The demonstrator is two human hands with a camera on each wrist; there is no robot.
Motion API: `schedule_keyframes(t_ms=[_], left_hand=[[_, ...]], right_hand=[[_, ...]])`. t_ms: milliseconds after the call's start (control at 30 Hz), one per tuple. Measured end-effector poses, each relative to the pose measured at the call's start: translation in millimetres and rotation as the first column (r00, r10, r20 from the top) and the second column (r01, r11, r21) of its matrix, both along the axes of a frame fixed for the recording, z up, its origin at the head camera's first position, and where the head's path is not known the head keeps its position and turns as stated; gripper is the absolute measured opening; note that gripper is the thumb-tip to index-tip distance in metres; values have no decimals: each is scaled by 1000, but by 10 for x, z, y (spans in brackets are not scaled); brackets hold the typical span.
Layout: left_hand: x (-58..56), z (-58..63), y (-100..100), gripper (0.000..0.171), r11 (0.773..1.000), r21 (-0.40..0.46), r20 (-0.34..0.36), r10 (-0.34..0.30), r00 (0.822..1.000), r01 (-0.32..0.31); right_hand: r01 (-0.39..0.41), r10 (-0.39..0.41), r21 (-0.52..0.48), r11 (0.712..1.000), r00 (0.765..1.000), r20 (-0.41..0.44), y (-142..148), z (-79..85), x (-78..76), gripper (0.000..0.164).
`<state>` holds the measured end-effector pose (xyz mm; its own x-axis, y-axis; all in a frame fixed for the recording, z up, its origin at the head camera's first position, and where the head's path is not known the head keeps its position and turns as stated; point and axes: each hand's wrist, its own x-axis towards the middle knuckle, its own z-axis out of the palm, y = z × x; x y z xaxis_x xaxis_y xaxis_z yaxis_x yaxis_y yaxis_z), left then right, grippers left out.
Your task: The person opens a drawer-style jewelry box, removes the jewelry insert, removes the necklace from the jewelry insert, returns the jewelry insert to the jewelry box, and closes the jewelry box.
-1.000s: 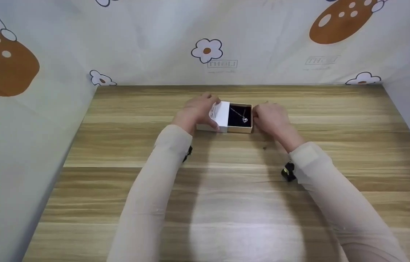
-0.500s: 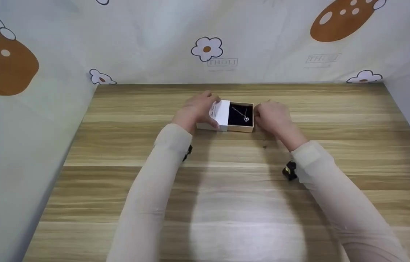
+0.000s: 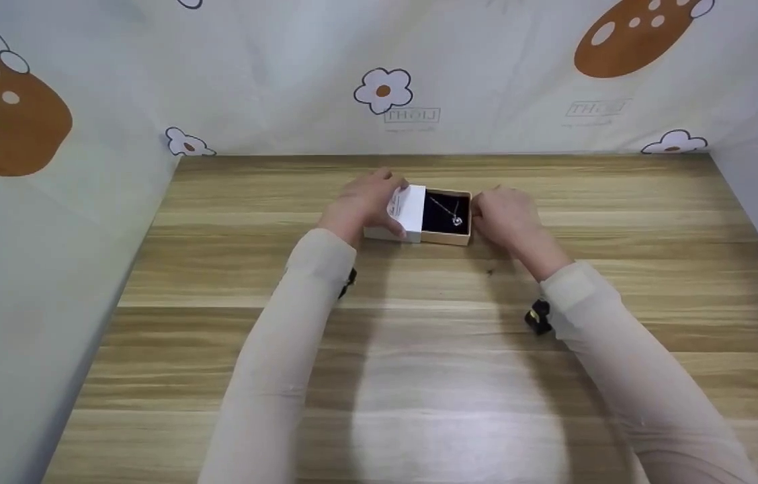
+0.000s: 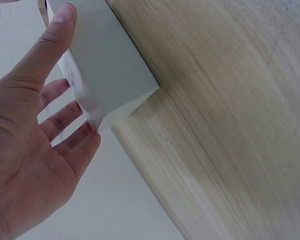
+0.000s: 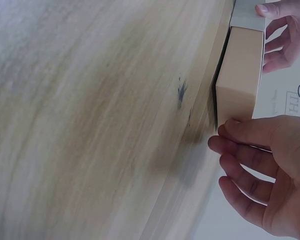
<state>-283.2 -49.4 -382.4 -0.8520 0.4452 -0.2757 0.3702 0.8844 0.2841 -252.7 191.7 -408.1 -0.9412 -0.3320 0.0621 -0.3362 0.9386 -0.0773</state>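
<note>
Wood-grain table (image 3: 218, 269) fills the middle and bottom of the head frame. Pale printed backdrop (image 3: 285, 81) across the top, flower and brown spotted shapes on it. Two beige sleeves, left (image 3: 265, 370) and right (image 3: 627, 363), run up from the bottom edge.

Left hand (image 3: 362, 205), upper centre: grips white cover (image 3: 410, 210), thumb on the near side, fingers on the far side. Right hand (image 3: 507, 214), just right of upper centre: thumb and index pinch the outer end of inner tray (image 3: 446, 238), other fingers curled; exact contact spot is hidden in the head view. Cover sits upper centre, flat on the table, dark print on top. Tan-walled tray sticks partway out of its right side. Black wrist device (image 3: 538, 317) below the right hand. Dark insert (image 3: 435, 222) lines the tray; silver necklace (image 3: 457, 220) lies on it, pendant toward lower right.
</note>
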Motion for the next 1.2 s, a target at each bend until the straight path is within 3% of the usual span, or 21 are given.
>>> schedule_keyframes(t_ms=[700, 967, 1200], left_hand=[[11, -4, 2, 88, 1000, 0, -11, -4, 1000, 4], [2, -16, 0, 87, 1000, 12, 1, 0, 1000, 0], [9, -21, -9, 87, 1000, 24, 3, -1, 1000, 1]], right_hand=[[12, -13, 18, 1000, 999, 35, 31, 17, -7, 21], [43, -43, 8, 999, 994, 97, 13, 161, -23, 15], [56, -51, -42, 998, 993, 109, -65, 277, -65, 27]])
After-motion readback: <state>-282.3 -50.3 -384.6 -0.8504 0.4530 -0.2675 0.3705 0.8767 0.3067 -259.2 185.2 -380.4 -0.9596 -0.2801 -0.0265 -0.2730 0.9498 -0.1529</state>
